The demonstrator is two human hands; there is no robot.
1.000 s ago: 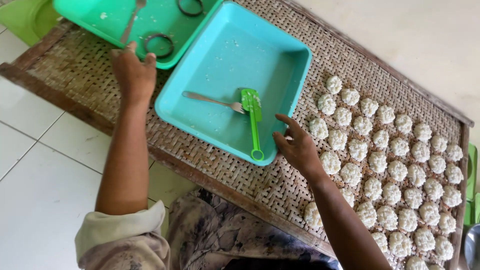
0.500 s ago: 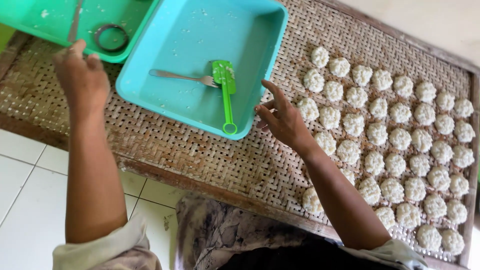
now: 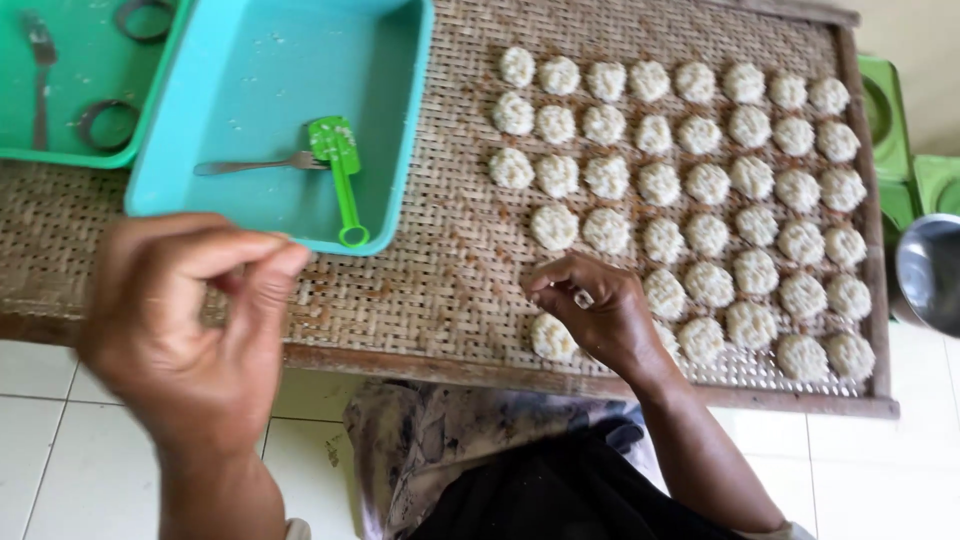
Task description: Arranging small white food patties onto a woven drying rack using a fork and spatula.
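Dozens of small round white rice cakes (image 3: 708,182) lie in neat rows on a woven rattan tray (image 3: 450,270) with a wooden frame, filling its right half; the rows run left to right across the tray. The right hand (image 3: 595,312) rests at the near left corner of that patch, its grip pinched together over the weave, touching the mat just beside one rice cake (image 3: 551,338) at the near edge; whether anything sits between the fingertips cannot be told. The left hand (image 3: 190,325) is raised nearer the camera and blurred, fingers curled toward the thumb, seemingly holding nothing. Behind it sits a turquoise rectangular tub (image 3: 270,60) holding a green plastic spatula (image 3: 340,170), its long axis running far to near with the looped handle end toward the person, and a metal fork (image 3: 255,166) lying crosswise, tines against the spatula blade. A green tray (image 3: 75,75) at far left holds metal rings (image 3: 103,122) and another fork (image 3: 40,75).
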